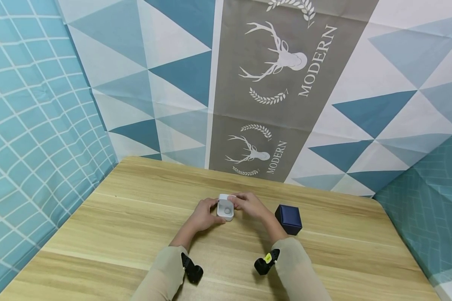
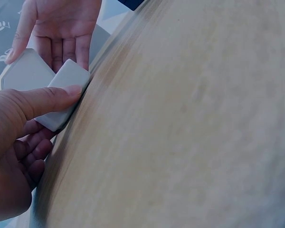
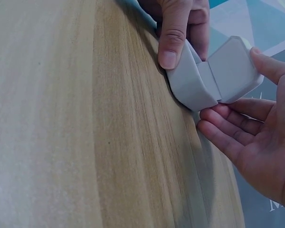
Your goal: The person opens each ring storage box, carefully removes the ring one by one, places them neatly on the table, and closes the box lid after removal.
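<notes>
A small white hinged box, like a ring box (image 1: 222, 208), stands on the table with its lid (image 3: 235, 71) raised. Inside it shows a small round thing, too small to identify. My left hand (image 1: 202, 215) grips the base of the box (image 3: 192, 88) from the left, thumb on the front wall. From the right, my right hand (image 1: 250, 205) holds the lid, thumb at its edge and fingers behind the box. In the left wrist view, the lid's inside is hidden.
A dark blue box (image 1: 291, 217) stands on the wooden table (image 1: 135, 217), just right of my right forearm. A patterned cloth (image 1: 181, 83) hangs along the table's back edge, with blue cloths at the left and right sides.
</notes>
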`<state>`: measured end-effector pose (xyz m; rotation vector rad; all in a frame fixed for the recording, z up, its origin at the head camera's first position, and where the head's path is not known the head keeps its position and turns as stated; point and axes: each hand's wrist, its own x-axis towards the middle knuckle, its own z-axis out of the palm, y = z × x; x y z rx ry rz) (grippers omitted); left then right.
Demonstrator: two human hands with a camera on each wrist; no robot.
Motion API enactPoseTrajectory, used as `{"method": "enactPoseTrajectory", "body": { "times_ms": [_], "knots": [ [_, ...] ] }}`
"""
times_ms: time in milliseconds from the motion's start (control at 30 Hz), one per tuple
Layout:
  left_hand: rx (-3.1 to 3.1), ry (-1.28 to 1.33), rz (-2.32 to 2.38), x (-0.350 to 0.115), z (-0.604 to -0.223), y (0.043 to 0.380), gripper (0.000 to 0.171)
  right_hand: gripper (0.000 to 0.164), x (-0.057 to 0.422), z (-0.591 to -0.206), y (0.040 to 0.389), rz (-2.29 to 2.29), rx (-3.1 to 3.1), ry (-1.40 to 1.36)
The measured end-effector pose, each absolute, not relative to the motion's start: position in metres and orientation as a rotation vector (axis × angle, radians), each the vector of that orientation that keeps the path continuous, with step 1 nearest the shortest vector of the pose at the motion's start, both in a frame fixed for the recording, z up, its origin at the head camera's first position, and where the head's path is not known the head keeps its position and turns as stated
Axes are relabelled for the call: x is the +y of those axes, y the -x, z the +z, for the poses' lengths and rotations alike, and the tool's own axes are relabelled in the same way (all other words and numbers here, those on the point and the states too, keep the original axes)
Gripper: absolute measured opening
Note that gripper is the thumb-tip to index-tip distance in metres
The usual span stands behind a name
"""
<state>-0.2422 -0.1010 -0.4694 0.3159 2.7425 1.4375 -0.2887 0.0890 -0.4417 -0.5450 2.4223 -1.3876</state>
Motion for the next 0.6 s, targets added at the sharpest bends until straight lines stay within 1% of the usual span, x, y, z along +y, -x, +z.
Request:
{"method": "enactPoseTrajectory", "body": {
  "times_ms": [600],
  "knots": [
    [2.747,-0.316,1.452,-0.1016,-0.4696,0.2427,0.072,0.047,0.0886,-0.4431,0.2897,-1.375,2.457,0.525]
  ]
}}
